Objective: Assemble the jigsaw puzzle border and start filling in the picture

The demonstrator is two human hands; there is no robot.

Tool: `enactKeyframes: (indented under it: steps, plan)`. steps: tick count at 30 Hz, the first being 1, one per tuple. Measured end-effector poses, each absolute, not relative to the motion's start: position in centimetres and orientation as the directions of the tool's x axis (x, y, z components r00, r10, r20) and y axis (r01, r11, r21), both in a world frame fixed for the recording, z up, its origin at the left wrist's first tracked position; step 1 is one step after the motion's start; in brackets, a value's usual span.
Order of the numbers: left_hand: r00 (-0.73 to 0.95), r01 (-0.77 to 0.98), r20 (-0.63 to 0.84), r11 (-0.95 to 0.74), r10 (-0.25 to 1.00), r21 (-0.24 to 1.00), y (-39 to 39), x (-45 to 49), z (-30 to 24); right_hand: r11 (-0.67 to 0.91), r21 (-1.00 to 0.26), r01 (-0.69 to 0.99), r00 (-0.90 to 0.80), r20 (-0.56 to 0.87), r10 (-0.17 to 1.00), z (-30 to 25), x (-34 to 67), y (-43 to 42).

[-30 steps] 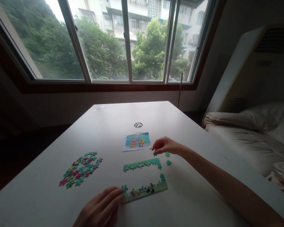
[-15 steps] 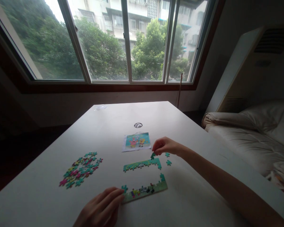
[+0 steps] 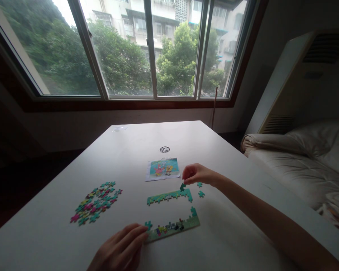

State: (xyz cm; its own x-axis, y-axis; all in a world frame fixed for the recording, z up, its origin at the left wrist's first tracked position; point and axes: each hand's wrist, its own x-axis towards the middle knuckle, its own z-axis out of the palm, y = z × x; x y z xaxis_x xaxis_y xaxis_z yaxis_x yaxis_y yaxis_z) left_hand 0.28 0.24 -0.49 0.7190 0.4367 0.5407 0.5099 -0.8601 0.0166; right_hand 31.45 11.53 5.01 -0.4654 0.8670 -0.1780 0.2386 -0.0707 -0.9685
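Note:
My right hand point(image 3: 197, 174) pinches a small teal puzzle piece point(image 3: 182, 186) just above the right end of the upper border strip point(image 3: 169, 196). My left hand point(image 3: 121, 249) lies with its fingers stretched flat, the fingertips pressing the left end of the lower border strip point(image 3: 173, 227). The two strips form part of a puzzle frame on the white table point(image 3: 147, 139). Two loose teal pieces point(image 3: 200, 189) lie just right of the upper strip. Behind the strips lies a cartoon reference picture point(image 3: 163, 168).
A heap of several loose coloured puzzle pieces point(image 3: 95, 202) lies at the left of the table. A small round dark mark point(image 3: 164, 149) sits behind the picture. A white sofa with cushions point(image 3: 305, 158) stands to the right. Large windows point(image 3: 147, 49) fill the far wall.
My right hand has lifted the teal piece off the table and holds it over the right end of the upper strip. My left hand has stayed put.

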Motion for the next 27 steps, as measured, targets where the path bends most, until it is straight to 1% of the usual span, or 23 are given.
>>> enactKeyframes:
  steps: [8, 14, 17, 20, 24, 27]
  plan:
    - [0.73, 0.508, 0.529, -0.862, 0.434, 0.007, 0.3, 0.3, -0.7, -0.083, -0.972, 0.221, -0.461, -0.179, 0.869, 4.9, 31.3, 11.6]
    - [0.706, 0.522, 0.543, -0.852, 0.454, 0.033, 0.2, 0.4, -0.7, -0.036, -0.985, 0.168, -0.49, -0.115, 0.864, 4.7, 30.5, 10.8]
    - [0.677, 0.548, 0.561, -0.835, 0.475, 0.047, 0.1, 0.3, -0.8, 0.032, -0.975, 0.222, -0.524, -0.091, 0.847, 4.4, 28.9, 10.3]
    - [0.683, 0.531, 0.562, -0.845, 0.467, 0.057, 0.0, 0.6, -0.2, 0.108, -0.947, 0.302, -0.578, -0.092, 0.811, 4.1, 26.3, 10.2]
    - [0.718, 0.495, 0.539, -0.867, 0.441, 0.05, -0.1, 1.2, 0.8, 0.334, -0.842, 0.423, -0.697, -0.067, 0.714, 4.4, 22.2, 10.7]
    - [0.735, 0.484, 0.504, -0.871, 0.453, 0.077, -0.2, 1.6, 1.4, 0.406, -0.769, 0.495, -0.748, -0.139, 0.649, 4.7, 20.2, 11.2]
